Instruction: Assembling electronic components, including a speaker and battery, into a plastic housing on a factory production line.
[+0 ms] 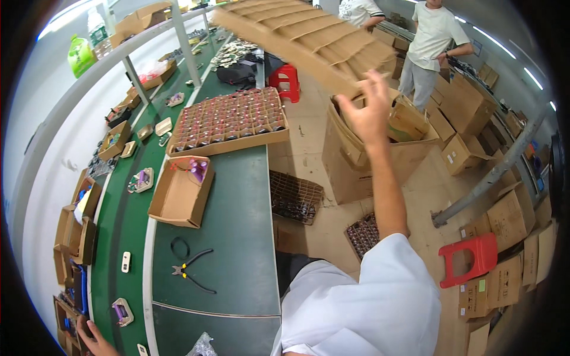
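My right hand (369,113) is raised over a large open carton (350,172), its fingers spread and its thumb out to the left. Right beside its fingertips, a wide cardboard tray (309,38) with ridged strips hangs tilted in the air, blurred by motion; no firm grip on it shows. My left hand cannot be seen. At the lower left edge, a hand (95,338) reaches toward small bins; its arm is cut off, and it looks like another person's. On the green table, a divided cardboard tray (276,137) holds rows of small dark parts with reddish tops.
An open cardboard box (178,199) holds purple cells; black-handled pliers (189,272) lie nearby. Left runs a green conveyor (113,249) with small parts. Filled grids (295,196) lie on the floor. Red stools (469,260), cartons (466,107) and a standing person (427,41) are at right.
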{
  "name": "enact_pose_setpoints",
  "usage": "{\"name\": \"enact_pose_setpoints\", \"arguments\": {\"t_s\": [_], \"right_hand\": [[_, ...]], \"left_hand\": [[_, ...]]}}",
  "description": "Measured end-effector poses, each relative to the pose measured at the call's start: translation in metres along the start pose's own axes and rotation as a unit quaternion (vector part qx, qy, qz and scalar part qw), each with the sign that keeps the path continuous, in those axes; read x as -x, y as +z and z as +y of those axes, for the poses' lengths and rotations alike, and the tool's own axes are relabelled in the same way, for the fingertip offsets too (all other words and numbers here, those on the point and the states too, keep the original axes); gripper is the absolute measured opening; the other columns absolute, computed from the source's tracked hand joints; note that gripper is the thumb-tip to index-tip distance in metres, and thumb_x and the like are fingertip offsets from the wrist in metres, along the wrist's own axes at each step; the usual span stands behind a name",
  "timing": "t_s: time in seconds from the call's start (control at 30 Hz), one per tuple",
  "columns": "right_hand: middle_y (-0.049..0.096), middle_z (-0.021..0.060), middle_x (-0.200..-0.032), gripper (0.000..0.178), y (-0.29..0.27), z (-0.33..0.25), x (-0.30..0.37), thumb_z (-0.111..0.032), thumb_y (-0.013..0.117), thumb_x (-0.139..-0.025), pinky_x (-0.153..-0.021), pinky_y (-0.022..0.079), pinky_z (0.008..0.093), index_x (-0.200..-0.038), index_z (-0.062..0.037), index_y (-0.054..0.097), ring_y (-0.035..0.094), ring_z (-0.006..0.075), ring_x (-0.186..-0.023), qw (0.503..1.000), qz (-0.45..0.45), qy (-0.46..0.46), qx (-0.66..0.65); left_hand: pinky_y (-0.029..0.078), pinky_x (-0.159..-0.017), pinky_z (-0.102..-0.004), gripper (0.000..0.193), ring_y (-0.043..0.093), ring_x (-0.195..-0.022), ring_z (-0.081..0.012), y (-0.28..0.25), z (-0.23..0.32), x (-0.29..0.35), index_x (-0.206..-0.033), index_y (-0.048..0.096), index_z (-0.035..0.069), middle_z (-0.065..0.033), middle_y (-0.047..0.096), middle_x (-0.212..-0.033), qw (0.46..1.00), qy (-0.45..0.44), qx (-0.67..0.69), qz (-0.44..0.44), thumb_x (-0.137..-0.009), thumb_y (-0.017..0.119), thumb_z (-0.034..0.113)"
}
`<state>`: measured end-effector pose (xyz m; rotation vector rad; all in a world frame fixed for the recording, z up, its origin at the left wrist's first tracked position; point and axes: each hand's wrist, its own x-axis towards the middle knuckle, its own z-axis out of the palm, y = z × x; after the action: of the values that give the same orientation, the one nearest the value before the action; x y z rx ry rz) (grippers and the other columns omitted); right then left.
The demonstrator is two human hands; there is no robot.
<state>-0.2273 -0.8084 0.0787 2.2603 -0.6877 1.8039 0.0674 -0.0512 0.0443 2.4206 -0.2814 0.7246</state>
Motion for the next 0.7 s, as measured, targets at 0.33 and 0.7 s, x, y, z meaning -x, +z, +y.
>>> {"name": "enact_pose_setpoints", "arguments": {"t_s": [0.33,0.7], "right_hand": [[0.053,0.0131,-0.141,0.022,-0.074,0.178,-0.013,0.007,0.063,-0.083,-0.117,0.023,0.0757,-0.099,-0.0069,0.068,0.033,0.0338,-0.15,0.907,-0.179,-0.071,0.373],[0.066,0.0015,-0.12,0.027,0.021,0.278,0.083,0.003,0.068,-0.075,-0.118,0.023,0.0745,-0.096,-0.0124,0.077,0.037,0.0288,-0.148,0.703,-0.59,-0.174,0.357]], "left_hand": [[0.034,-0.116,-0.039,0.045,0.05,-0.134,-0.0298,0.029,0.019,-0.018,-0.137,0.056,-0.002,-0.0171,0.057,-0.142,0.992,0.04,-0.106,-0.046,-0.107,0.055,0.031],[0.044,-0.105,-0.0463,0.051,0.06,-0.12,-0.0396,0.037,0.146,0.017,-0.131,0.062,-0.004,-0.024,0.064,-0.132,0.986,0.127,-0.095,-0.048,-0.102,0.063,0.038]]}}
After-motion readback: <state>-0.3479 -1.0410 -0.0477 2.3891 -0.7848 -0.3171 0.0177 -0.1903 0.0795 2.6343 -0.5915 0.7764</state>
